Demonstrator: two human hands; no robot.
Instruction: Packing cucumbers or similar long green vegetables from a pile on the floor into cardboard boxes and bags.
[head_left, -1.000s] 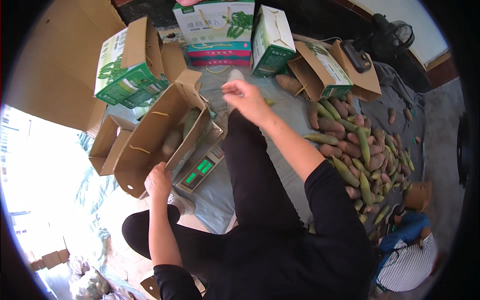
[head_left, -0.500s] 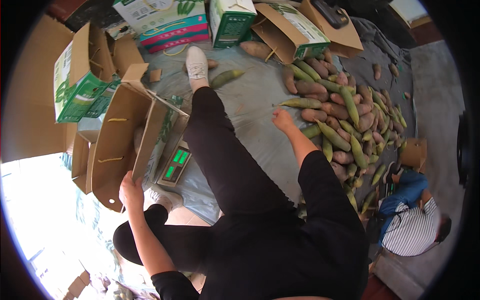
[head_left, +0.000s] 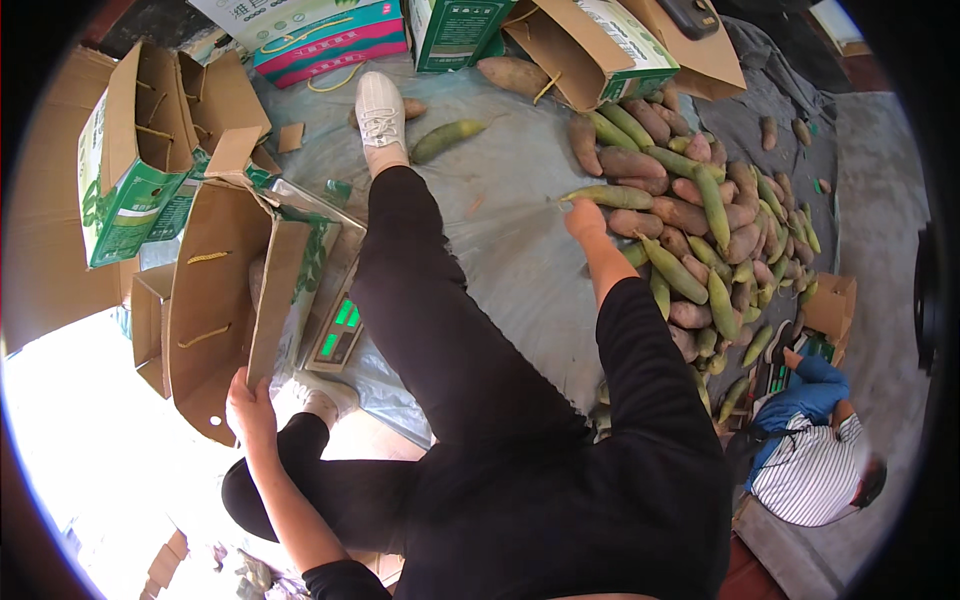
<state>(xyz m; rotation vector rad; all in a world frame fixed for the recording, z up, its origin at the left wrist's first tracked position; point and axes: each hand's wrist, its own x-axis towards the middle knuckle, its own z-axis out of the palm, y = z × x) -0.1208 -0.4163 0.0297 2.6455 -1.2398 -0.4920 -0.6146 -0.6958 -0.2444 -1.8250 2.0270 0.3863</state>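
Note:
My left hand (head_left: pixel 250 408) is closed on the near edge of an open cardboard carton (head_left: pixel 208 300), which has yellow rope handles. A brownish root (head_left: pixel 257 282) shows partly inside it. The carton stands beside or on a scale (head_left: pixel 338 335) with lit green displays; I cannot tell which. On the right, my right hand (head_left: pixel 586 216) lies at the left end of a long green radish (head_left: pixel 622 197), its fingers curled against it. That radish rests at the edge of a heap of green radishes and brownish-pink roots (head_left: pixel 683 213).
Open green-and-white cartons (head_left: pixel 130 180) stand at left, with more boxes (head_left: pixel 465 35) at the back. One green radish (head_left: pixel 445 140) lies by my white shoe (head_left: pixel 380 108) on the plastic sheet (head_left: pixel 500 250). Another person (head_left: pixel 808 470) crouches at lower right.
My right hand has moved up and to the right, onto the end of the green radish. The left hand keeps its hold on the carton edge. The view has shifted slightly.

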